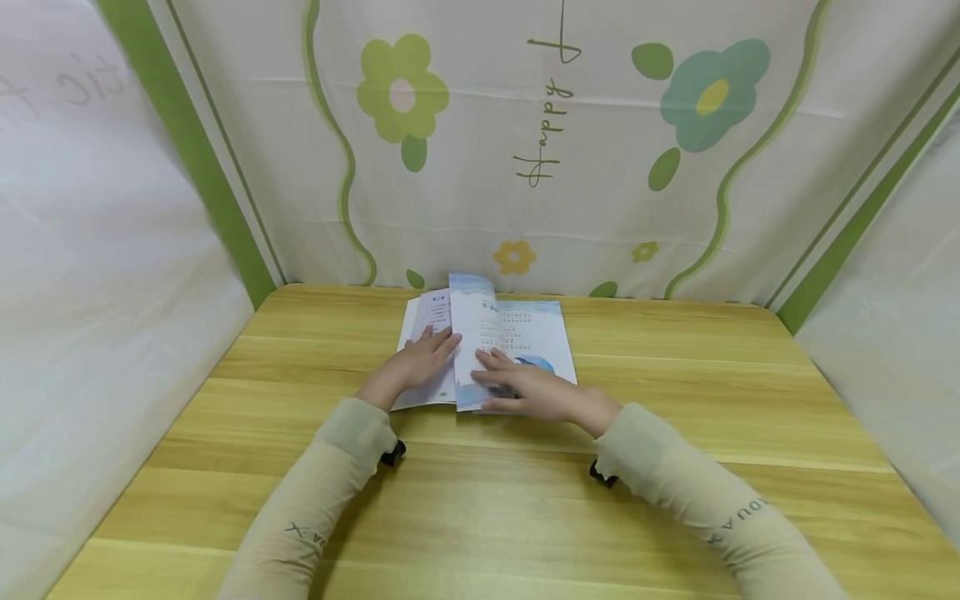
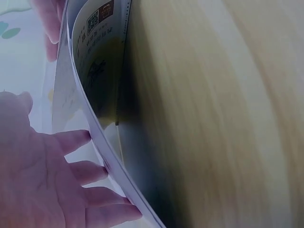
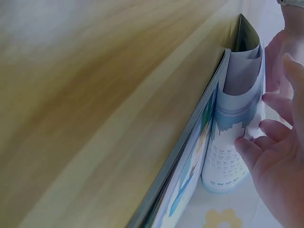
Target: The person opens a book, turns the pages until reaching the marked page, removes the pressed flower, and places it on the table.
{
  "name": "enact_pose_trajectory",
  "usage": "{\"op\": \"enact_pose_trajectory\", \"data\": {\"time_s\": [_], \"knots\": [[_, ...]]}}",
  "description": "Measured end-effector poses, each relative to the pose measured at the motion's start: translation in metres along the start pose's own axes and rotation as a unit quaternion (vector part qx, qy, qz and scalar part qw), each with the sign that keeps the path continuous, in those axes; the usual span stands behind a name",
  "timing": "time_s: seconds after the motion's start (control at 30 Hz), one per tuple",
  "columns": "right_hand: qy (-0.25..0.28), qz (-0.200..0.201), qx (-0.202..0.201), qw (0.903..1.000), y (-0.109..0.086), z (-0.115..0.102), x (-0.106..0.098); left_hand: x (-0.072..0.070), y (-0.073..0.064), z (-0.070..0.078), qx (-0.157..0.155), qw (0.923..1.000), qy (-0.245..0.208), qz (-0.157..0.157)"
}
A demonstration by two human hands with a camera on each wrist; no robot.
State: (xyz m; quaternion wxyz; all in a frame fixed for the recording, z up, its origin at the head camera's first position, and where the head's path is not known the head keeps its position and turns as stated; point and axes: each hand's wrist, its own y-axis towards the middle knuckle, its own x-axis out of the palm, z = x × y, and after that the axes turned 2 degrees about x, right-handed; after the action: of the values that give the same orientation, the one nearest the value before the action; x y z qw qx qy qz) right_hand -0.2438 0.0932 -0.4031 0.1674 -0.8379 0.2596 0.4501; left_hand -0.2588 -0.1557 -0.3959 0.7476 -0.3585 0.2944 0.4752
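An open booklet (image 1: 538, 329) lies near the table's far edge. Its middle leaf (image 1: 472, 329) stands up in a curve between the two sides, printed with text and blue pictures. On the left pages rests my left hand (image 1: 422, 360), its fingers stretched toward the raised leaf; the left wrist view shows its fingertips along the pages' edge. My right hand (image 1: 536, 392) lies over the lower right side of the booklet, fingers spread and touching the raised leaf. In the right wrist view, these fingertips sit against the bowed paper (image 3: 228, 142).
The wooden table (image 1: 480, 517) extends around the booklet toward me. A white cloth with flowers (image 1: 465, 192) hangs right behind the table's far edge. More white cloth walls rise at the left (image 1: 112, 292) and right (image 1: 892, 292).
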Motion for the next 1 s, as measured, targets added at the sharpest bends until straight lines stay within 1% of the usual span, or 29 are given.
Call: {"op": "enact_pose_trajectory", "data": {"time_s": [0.17, 0.27, 0.33, 0.4, 0.5, 0.57, 0.67, 0.77, 1.0], "knots": [[0.000, -0.006, -0.005, 1.0000, 0.007, -0.007, 0.001, -0.001, -0.002, 0.001, -0.011, 0.9999, 0.008, 0.002], [-0.003, -0.008, -0.008, 0.9999, 0.011, -0.010, 0.002, -0.001, -0.003, 0.000, -0.025, 0.9997, -0.004, 0.005], [-0.002, -0.009, -0.008, 0.9999, 0.012, -0.013, 0.003, 0.000, -0.003, 0.000, -0.028, 0.9995, -0.011, 0.011], [-0.002, -0.013, -0.004, 0.9999, 0.014, -0.014, 0.003, 0.000, -0.003, 0.000, -0.025, 0.9994, -0.019, 0.016], [-0.007, -0.020, 0.004, 0.9998, 0.016, -0.016, 0.005, 0.000, -0.003, -0.001, -0.004, 0.9996, -0.015, 0.022], [-0.009, -0.026, 0.009, 0.9996, 0.017, -0.017, 0.006, 0.000, -0.003, -0.001, 0.009, 0.9998, -0.005, 0.018], [-0.010, -0.030, 0.009, 0.9995, 0.019, -0.018, 0.007, 0.000, -0.003, -0.002, 0.017, 0.9997, 0.016, 0.002], [-0.011, -0.029, 0.007, 0.9995, 0.018, -0.018, 0.007, 0.000, -0.003, -0.002, 0.013, 0.9994, 0.029, -0.012], [0.004, -0.014, 0.004, 0.9999, 0.013, -0.016, 0.002, 0.003, -0.002, 0.000, 0.001, 0.9995, 0.030, -0.015]]}}
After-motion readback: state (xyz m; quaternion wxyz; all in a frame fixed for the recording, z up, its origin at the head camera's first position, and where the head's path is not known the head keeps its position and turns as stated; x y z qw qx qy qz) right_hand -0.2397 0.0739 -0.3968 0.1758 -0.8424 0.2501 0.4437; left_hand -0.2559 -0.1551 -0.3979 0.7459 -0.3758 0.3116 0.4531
